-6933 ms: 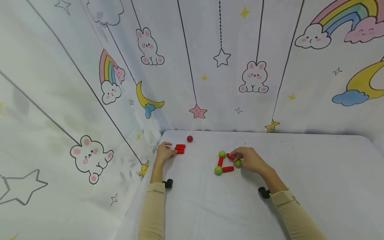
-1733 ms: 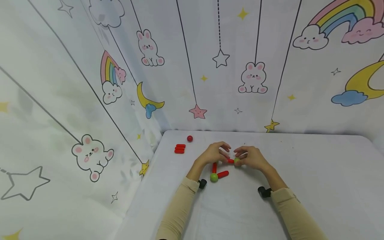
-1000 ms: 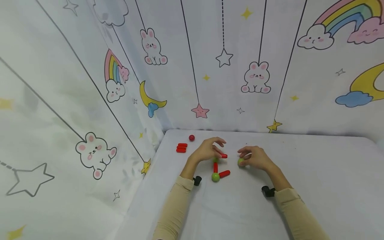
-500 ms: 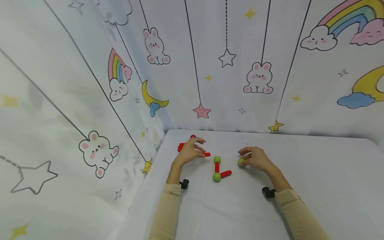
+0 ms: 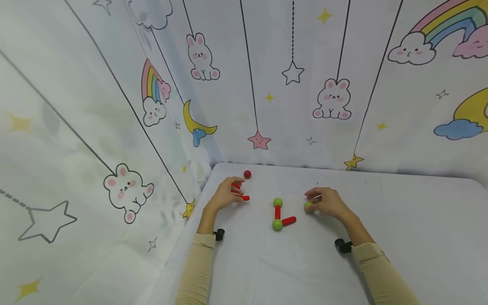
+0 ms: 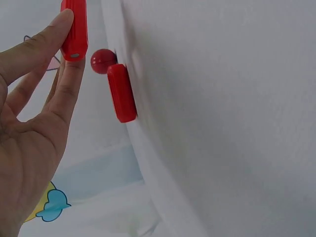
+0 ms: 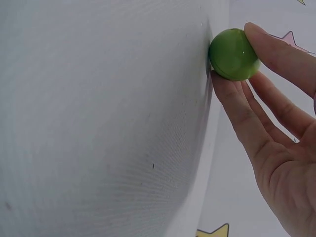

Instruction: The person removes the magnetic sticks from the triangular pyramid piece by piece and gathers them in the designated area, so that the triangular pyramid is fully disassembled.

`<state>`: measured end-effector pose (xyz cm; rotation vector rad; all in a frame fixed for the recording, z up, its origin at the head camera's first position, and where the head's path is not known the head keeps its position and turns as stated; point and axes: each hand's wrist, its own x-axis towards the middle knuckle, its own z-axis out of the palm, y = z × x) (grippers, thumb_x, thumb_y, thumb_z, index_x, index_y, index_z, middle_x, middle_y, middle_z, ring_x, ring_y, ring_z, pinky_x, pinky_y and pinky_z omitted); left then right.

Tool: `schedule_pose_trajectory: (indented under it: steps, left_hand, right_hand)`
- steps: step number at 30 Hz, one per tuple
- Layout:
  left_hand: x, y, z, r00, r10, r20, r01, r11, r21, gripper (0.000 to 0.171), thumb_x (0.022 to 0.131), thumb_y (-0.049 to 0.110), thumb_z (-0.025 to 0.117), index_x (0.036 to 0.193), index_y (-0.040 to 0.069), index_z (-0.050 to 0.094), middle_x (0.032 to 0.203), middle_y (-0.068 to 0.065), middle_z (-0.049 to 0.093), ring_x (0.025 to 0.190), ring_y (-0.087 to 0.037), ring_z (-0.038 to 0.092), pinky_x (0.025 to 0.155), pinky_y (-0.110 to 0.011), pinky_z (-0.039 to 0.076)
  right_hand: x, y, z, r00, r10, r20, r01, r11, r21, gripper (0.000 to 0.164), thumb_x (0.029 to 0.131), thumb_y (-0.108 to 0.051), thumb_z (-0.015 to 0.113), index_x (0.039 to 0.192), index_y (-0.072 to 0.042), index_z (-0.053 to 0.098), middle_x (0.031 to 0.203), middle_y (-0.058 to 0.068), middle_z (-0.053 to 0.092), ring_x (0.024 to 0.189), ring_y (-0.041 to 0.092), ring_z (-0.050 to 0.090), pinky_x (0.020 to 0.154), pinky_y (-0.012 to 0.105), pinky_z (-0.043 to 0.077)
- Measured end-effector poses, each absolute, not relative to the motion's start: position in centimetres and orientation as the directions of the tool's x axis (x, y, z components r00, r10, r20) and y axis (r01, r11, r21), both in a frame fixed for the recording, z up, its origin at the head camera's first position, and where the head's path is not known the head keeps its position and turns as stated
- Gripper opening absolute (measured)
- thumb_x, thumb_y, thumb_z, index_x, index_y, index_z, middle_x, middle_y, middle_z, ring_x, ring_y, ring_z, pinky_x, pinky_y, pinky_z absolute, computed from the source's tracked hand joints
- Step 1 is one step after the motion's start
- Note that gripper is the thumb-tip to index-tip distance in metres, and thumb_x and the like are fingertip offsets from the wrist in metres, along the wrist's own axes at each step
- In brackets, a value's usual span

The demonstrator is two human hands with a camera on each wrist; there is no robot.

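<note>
My left hand [image 5: 223,195] is at the far left of the table, pinching a red building stick [image 6: 75,29] between thumb and fingers. A small grey dot shows on the stick's end. Just beyond it lie other red sticks [image 5: 235,185], partly hidden by the hand. To the right, my right hand [image 5: 331,202] holds a green ball [image 7: 234,54] with thumb and fingertips, close against the tabletop. Between the hands, an upper green ball [image 5: 278,202], an upright red stick [image 5: 277,212], a lower green ball [image 5: 277,225] and a slanted red stick [image 5: 289,220] form an L shape.
A red ball [image 5: 247,174] rests near the table's back edge, past the loose sticks. The white-covered table [image 5: 411,237] meets a patterned curtain [image 5: 297,127] behind it, and more curtain hangs along the left side.
My left hand came to the middle, took the red stick from beside my right hand's green ball and carried it left to the loose sticks. My right hand still holds its ball.
</note>
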<state>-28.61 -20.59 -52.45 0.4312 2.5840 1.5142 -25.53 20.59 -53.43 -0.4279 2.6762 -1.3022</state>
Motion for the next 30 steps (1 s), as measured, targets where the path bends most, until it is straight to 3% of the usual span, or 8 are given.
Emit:
schedule_pose_trajectory:
  steps: [6, 15, 23, 30]
  left_hand:
    - [-29.5, -21.9, -52.9, -0.972, 0.233, 0.013, 0.138, 0.530, 0.836, 0.069, 0.081, -0.009, 0.084, 0.143, 0.006, 0.058, 0.136, -0.021, 0.048, 0.100, -0.025, 0.070, 0.082, -0.031, 0.062]
    - [-30.4, -22.9, -53.0, -0.979, 0.202, 0.019, 0.138, 0.590, 0.795, 0.074, 0.075, -0.014, 0.086, 0.140, 0.006, 0.058, 0.136, -0.023, 0.045, 0.105, -0.032, 0.067, 0.082, -0.032, 0.062]
    - [-31.1, -22.8, -53.8, -0.987, 0.163, 0.012, 0.113, 0.626, 0.772, 0.068, 0.078, -0.015, 0.083, 0.136, 0.011, 0.062, 0.132, -0.016, 0.048, 0.101, -0.024, 0.066, 0.081, -0.029, 0.062]
    - [-31.1, -22.5, -53.6, -0.988, 0.143, 0.055, 0.135, 0.649, 0.749, 0.058, 0.082, -0.022, 0.073, 0.130, 0.010, 0.065, 0.130, -0.016, 0.050, 0.101, -0.025, 0.065, 0.083, -0.031, 0.062]
  right_hand:
    - [-25.6, 20.6, -53.6, -0.950, -0.312, 0.004, -0.196, 0.585, -0.787, 0.050, 0.081, -0.013, 0.090, 0.125, 0.000, 0.071, 0.118, 0.014, 0.074, 0.106, 0.029, 0.072, 0.085, 0.041, 0.059]
    - [-25.7, 20.7, -53.6, -0.947, -0.321, 0.010, -0.206, 0.583, -0.786, 0.049, 0.082, -0.013, 0.090, 0.124, 0.000, 0.071, 0.116, 0.014, 0.074, 0.105, 0.029, 0.072, 0.085, 0.042, 0.059]
    - [-25.5, 20.5, -53.5, -0.949, -0.314, -0.009, -0.193, 0.606, -0.772, 0.048, 0.082, -0.013, 0.090, 0.124, 0.000, 0.071, 0.116, 0.014, 0.074, 0.106, 0.030, 0.071, 0.084, 0.040, 0.059]
    - [-25.5, 20.6, -53.4, -0.952, -0.304, -0.022, -0.175, 0.605, -0.777, 0.048, 0.082, -0.013, 0.089, 0.125, -0.002, 0.071, 0.116, 0.010, 0.074, 0.107, 0.029, 0.071, 0.086, 0.043, 0.059]
